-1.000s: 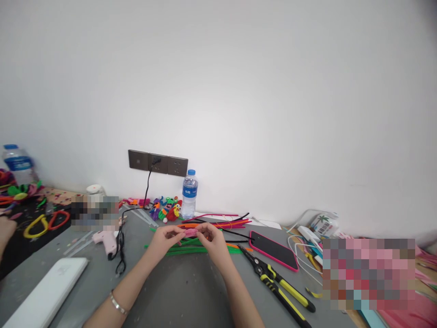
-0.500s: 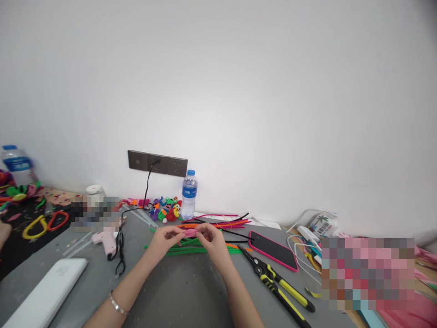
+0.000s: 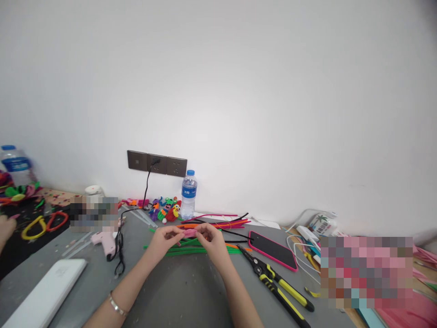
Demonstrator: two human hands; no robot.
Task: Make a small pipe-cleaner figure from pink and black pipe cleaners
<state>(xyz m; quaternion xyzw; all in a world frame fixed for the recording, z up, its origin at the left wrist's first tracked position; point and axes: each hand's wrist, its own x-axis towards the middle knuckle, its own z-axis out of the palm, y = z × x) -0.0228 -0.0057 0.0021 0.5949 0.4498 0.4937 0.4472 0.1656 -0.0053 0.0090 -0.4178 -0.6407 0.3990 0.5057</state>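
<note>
A short pink bundle of fuzzy pipe cleaner [image 3: 190, 233] is pinched at its two ends between my hands. My left hand [image 3: 166, 238] grips its left end with thumb and forefinger. At the other end, my right hand [image 3: 210, 237] is closed on it the same way. Just behind and beneath my hands lie green pipe cleaners [image 3: 180, 250] on the grey table. Orange and magenta pipe cleaners [image 3: 235, 223] spread out farther back. To the right of my right hand are pliers [image 3: 261, 269] with yellow and black handles.
A phone [image 3: 273, 250], water bottle [image 3: 189, 196], pipe-cleaner figures [image 3: 165, 209], pink glue gun [image 3: 105, 243] with black cord and white power bank [image 3: 48, 291] surround my arms. Another person's hand [image 3: 6, 230] is at far left, near yellow-handled scissors [image 3: 34, 228]. White cables [image 3: 303, 255] lie right.
My hands keep almost the same pose on the pink pipe cleaner. At far left, the other person's hand has come farther into view.
</note>
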